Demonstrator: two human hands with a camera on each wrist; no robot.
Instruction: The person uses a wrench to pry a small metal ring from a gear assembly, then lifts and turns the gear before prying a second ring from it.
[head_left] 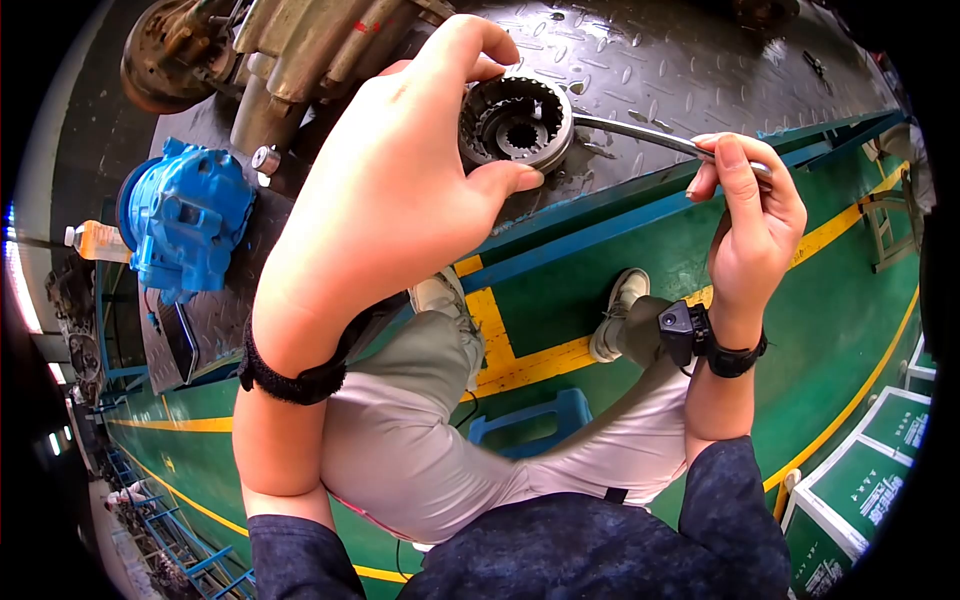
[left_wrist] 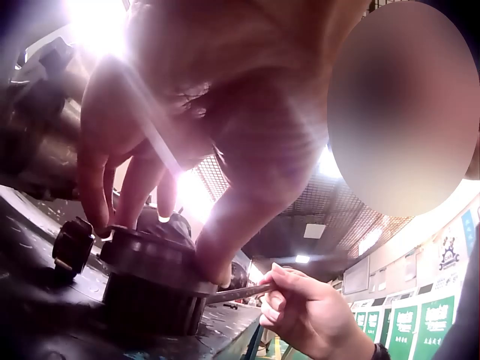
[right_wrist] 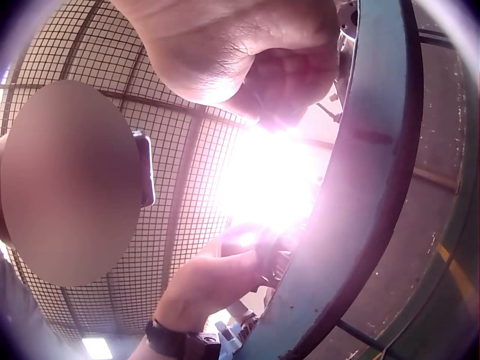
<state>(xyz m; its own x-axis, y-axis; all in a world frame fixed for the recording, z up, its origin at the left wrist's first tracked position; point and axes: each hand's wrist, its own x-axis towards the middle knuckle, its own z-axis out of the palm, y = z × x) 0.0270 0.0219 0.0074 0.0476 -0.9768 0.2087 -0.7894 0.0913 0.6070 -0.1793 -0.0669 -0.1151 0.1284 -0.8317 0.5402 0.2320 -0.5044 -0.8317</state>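
Tread plate (head_left: 640, 70) carried the splined gear hub (head_left: 515, 125) at the frame's upper centre, where we saw the left hand (head_left: 405, 165) grip its rim, likely to steady it, while the right hand (head_left: 753, 208) pinched a metal rod (head_left: 640, 131) angled against its side, seemingly for leverage.

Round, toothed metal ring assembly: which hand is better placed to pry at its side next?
Likely the right hand: it grips the slender grey metal tool, whose far end reaches the side of the ring assembly. The left hand is occupied, gripping the assembly across its top.
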